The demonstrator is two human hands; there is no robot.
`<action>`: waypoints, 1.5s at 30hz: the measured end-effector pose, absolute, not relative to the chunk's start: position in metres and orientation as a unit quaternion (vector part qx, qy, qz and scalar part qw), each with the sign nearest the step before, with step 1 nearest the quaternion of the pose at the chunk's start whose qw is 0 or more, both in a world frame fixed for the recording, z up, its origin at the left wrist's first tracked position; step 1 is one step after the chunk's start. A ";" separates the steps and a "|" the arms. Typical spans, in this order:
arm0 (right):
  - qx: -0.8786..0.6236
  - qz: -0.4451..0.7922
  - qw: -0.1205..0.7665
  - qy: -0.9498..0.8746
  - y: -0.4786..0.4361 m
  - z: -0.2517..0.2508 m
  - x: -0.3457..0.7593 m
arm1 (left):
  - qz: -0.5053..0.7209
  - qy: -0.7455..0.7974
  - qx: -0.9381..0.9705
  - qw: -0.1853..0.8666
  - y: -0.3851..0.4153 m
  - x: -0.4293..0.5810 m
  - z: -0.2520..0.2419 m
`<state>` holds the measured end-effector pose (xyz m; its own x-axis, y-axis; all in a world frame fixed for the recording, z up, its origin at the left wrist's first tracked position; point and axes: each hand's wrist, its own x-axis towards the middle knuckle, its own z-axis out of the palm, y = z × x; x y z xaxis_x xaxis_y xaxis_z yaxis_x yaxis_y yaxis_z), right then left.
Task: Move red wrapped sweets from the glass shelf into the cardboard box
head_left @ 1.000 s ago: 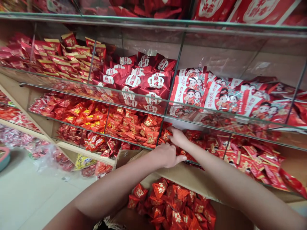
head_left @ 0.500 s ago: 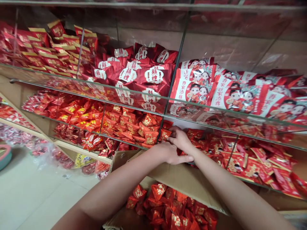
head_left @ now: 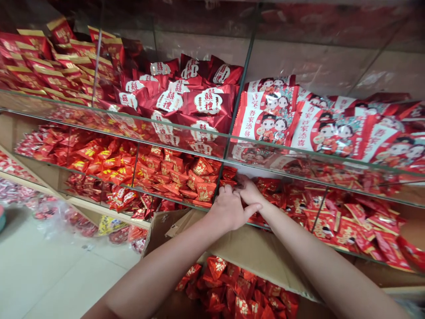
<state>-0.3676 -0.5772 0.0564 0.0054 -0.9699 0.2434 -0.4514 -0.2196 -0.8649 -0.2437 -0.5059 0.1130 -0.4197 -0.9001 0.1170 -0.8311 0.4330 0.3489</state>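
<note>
My left hand (head_left: pixel 229 207) is at the front of a lower-shelf compartment, beside the upright glass divider. Its thumb sticks out toward my right wrist and its fingers bend toward the small red packets (head_left: pixel 228 173) there; no packet shows in its grasp. My right hand (head_left: pixel 249 191) reaches under the upper glass shelf into the same compartment, against those packets. Shadow and my left hand cover most of its fingers, so its grip is unclear. Below my forearms, an open cardboard box (head_left: pixel 262 254) contains many red and gold wrapped pieces (head_left: pixel 244 288).
A glass-fronted upper shelf (head_left: pixel 186 128) crosses just above my hands, with larger red double-happiness packets (head_left: pixel 207 102) and cartoon-couple packets (head_left: pixel 272 117) on it. More red packets (head_left: pixel 172 170) fill the compartment to the left. Pale floor tiles (head_left: pixel 66 266) show at lower left.
My left hand has shifted slightly left and its fingers now bend by the divider. My right hand has slid a little deeper beneath the shelf. The view has moved slightly.
</note>
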 end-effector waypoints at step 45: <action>-0.828 -0.207 0.048 0.520 -0.569 0.086 -0.357 | -0.089 -0.870 0.482 0.046 -0.505 -0.249 0.110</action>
